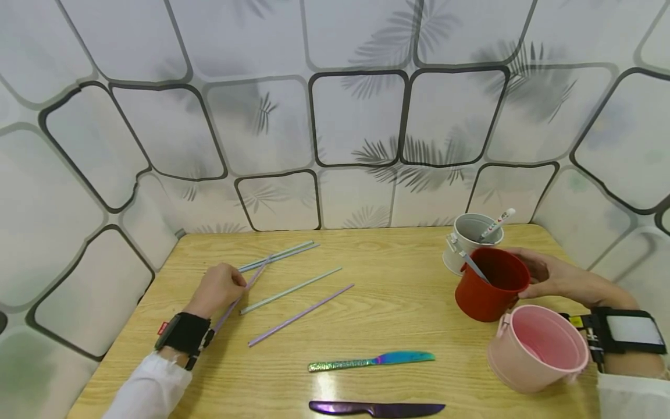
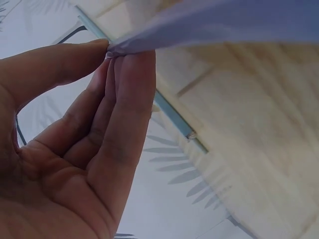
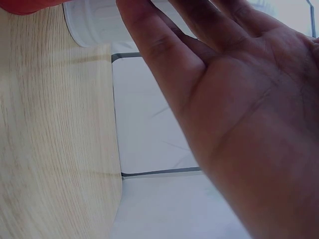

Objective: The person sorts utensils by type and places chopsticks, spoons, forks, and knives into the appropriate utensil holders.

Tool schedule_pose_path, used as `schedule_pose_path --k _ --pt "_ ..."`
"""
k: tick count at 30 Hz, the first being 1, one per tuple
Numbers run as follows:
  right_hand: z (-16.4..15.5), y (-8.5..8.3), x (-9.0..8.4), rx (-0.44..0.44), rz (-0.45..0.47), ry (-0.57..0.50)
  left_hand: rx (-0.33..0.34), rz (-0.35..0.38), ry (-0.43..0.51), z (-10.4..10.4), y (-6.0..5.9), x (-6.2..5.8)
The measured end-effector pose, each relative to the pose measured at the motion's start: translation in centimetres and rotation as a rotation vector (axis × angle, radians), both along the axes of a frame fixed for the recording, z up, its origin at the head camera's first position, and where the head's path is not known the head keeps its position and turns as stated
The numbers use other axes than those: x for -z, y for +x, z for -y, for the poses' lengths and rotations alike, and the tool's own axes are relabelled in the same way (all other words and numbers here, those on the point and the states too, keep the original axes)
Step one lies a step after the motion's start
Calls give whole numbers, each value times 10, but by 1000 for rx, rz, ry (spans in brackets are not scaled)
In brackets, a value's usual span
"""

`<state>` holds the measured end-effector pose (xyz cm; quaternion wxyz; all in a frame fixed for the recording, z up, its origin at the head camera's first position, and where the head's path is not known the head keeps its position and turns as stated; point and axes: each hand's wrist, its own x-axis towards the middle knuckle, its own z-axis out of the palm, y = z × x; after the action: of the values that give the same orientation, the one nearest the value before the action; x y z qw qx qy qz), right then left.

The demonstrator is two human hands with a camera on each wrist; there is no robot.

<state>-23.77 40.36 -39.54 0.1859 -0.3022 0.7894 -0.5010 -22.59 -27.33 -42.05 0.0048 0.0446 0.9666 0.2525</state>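
My left hand pinches a purple straw between thumb and fingertips. In the left wrist view the straw extends from the pinch toward the upper right, blurred. Behind it lie pale blue-green straws, which the purple one crosses in the head view. On the right, my right hand holds the red bucket at its right side, thumb in front and fingers behind. A slim whitish stick leans out of this bucket. In the right wrist view only a corner of the red bucket shows.
A white bucket with a white marker stands behind the red one; a pink bucket stands in front. Mid-table lie a green straw and another purple straw. A rainbow knife and a dark purple knife lie nearer.
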Motion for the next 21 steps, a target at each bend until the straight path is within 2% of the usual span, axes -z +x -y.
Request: schedule_pose_path --k 6,13,21 --pt "-1 0 1 -4 -5 -7 2 -32 18 -6 3 -11" --pt "0 1 0 9 -9 5 33 -145 40 -17 6 -22" --pt "0 1 0 -21 -17 -5 55 -213 81 -29 10 -32"
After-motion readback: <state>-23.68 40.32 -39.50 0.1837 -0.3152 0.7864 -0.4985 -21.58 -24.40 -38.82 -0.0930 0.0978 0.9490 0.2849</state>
